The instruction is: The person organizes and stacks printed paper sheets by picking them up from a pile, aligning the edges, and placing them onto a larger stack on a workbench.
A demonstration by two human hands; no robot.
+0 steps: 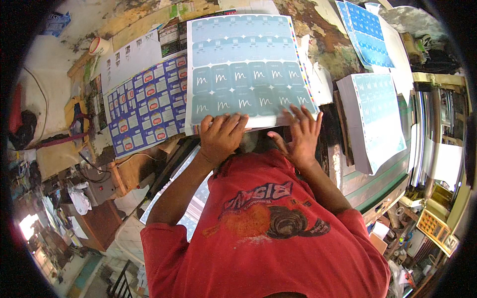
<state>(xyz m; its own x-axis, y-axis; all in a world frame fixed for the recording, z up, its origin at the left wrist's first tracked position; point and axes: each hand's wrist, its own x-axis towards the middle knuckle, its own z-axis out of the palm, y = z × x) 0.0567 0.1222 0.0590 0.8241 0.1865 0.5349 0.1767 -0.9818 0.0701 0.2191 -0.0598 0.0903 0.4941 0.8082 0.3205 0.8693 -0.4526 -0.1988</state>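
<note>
A thick stack of printed sheets [248, 54] in pale blue and grey-green lies in front of me, with rows of repeated label designs on its top sheet. At its near edge, left of the middle, my left hand [222, 136] has its fingers bent over the paper, close together; its thumb is hidden. My right hand [301, 133] is at the near right corner, fingers spread and thumb held apart, the fingertips slightly blurred over the top sheet.
Left of the stack lies a dark blue sheet of printed labels [144, 107], with a white sheet [129, 57] and a tape roll [99, 46] beyond it. A second paper stack [380, 121] stands at the right, below bright blue sheets [367, 37]. A wooden tray [435, 228] sits lower right.
</note>
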